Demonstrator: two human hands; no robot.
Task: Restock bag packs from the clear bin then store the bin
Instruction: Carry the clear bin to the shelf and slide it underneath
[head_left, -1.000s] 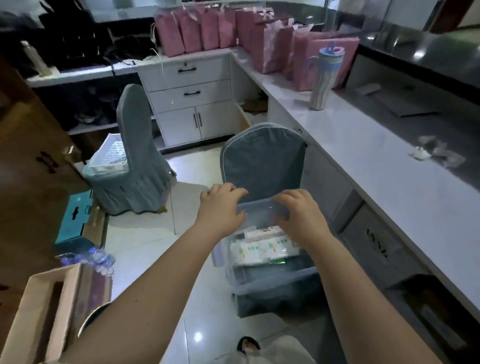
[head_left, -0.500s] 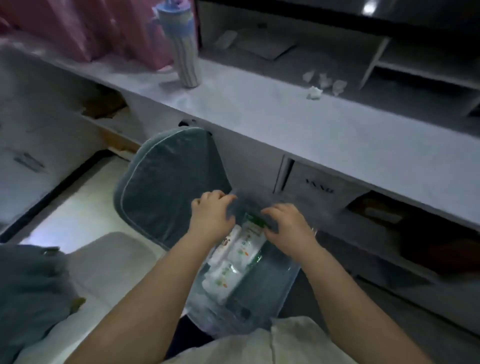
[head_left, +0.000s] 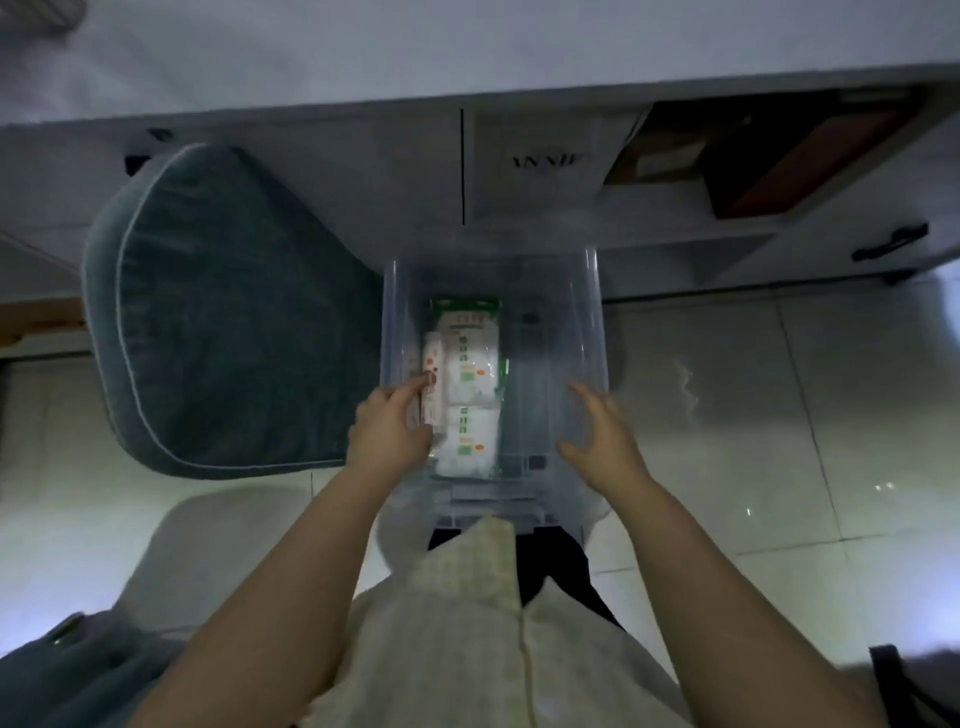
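Left hand (head_left: 389, 434): fingers at the left wall of the bin (head_left: 589, 332), one fingertip on the packs (head_left: 470, 374); grip cannot be told. Right hand (head_left: 602, 447): spread wide by the right wall. Bin on floor (head_left: 779, 415) beside chair (head_left: 223, 322), packs inside.

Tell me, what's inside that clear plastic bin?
A few white packs with green and orange print lie along the left side of the clear bin, the left hand touching a narrow pack. The right side looks bare. Whatever lies beneath the packs is covered.

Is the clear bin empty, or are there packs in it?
Not empty: white packs lie along the left side of the bin.
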